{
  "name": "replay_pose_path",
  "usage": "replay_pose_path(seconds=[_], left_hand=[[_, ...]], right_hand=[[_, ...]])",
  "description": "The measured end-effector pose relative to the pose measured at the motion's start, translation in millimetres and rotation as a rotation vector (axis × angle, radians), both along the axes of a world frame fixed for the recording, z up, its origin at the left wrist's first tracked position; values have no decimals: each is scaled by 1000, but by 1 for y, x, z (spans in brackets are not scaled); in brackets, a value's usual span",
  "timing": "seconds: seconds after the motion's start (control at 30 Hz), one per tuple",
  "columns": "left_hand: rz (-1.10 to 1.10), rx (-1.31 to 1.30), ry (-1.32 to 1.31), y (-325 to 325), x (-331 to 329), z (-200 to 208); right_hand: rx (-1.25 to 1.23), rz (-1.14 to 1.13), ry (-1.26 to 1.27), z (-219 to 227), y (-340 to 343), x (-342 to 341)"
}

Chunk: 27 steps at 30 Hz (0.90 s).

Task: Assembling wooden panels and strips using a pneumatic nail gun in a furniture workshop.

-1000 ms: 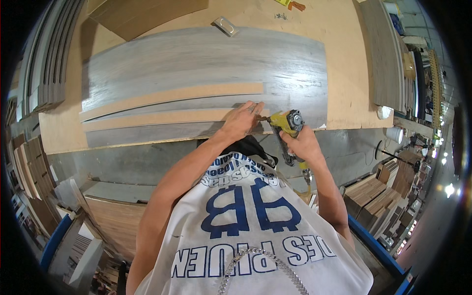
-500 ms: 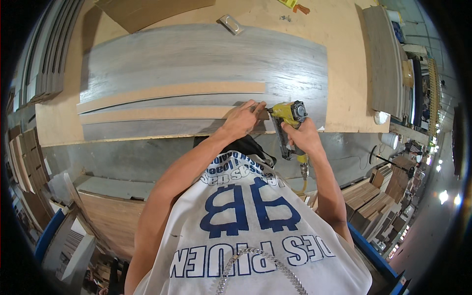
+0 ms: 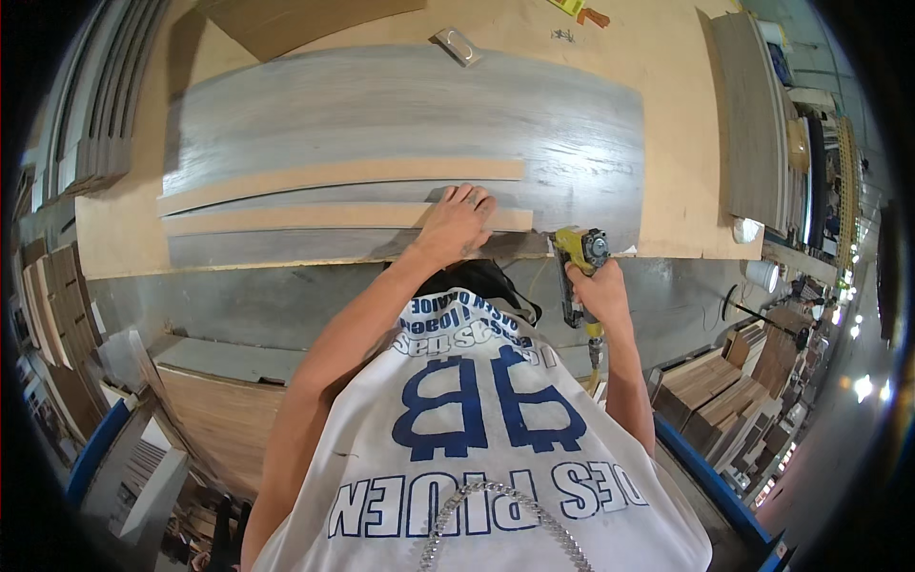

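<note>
My right hand (image 3: 598, 294) is wrapped around the handle of a yellow and black nail gun (image 3: 589, 248) at the near edge of the table. The gun's nose sits just right of the end of a light brown wood strip (image 3: 324, 217), apart from it. Across this strip, near its right end, lies my left hand (image 3: 459, 224) with its fingers bent over the far edge; the thumb is partly hidden. Beyond it a second light brown strip (image 3: 343, 179) runs at a slight slant. Both strips rest on a grey wood-grain panel (image 3: 381, 105).
A tan worktable (image 3: 681, 143) carries the panel. At its far side lie a cardboard piece (image 3: 305, 21), a small metal-edged block (image 3: 457, 46) and small loose hardware (image 3: 562, 35). Grey boards are stacked left (image 3: 105, 105) and right (image 3: 748, 124). An air hose (image 3: 595, 367) hangs from the gun.
The nail gun has moved right and toward me, away from the strip's end. My left hand has slid left along the strip, its fingers now bent over it.
</note>
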<state>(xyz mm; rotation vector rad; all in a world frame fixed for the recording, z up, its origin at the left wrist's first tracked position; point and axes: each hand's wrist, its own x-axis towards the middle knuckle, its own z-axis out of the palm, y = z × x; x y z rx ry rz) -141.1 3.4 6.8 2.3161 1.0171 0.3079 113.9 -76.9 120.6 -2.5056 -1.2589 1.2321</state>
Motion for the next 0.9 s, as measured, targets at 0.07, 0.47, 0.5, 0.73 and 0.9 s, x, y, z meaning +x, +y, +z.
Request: replay_pose_path(seconds=[0.07, 0.47, 0.5, 0.73, 0.9], left_hand=[[-2, 9, 6, 0, 1, -2], [12, 34, -116, 1, -1, -5], [22, 35, -151, 0, -2, -5], [5, -32, -173, 2, -2, -10], [7, -82, -180, 4, -4, -6]], right_hand=[[15, 8, -13, 2, -1, -2], [65, -92, 325, 19, 14, -55], [54, -83, 319, 17, 15, -57], [32, -23, 282, 9, 15, -64], [31, -20, 264, 9, 17, -69]])
